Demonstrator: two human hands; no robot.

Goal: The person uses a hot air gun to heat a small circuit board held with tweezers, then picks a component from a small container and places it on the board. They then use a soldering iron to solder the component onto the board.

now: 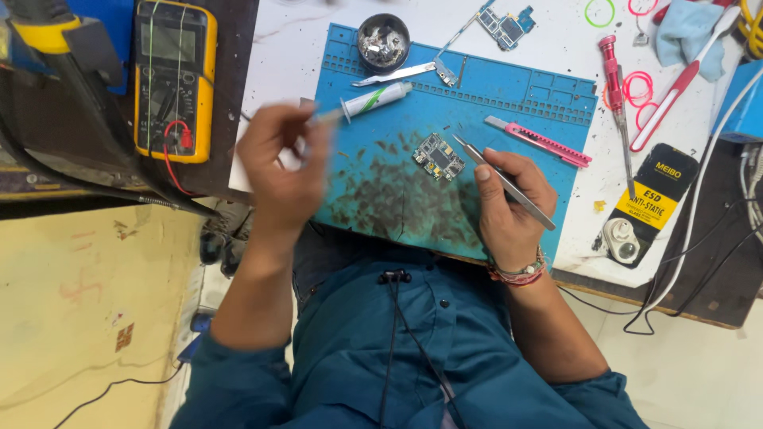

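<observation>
Blurring near the mat's (548,95) left edge, the left hand (280,171) is pinching something indistinct. The right hand (509,202) is gripping tweezers (502,181), their long axis pointing up-left toward the circuit board (438,156) at mid-mat.

A white counter (572,48) fills the upper frame, evenly lit; a pale yellowish floor (87,302), perhaps stained, lies lower left.
</observation>
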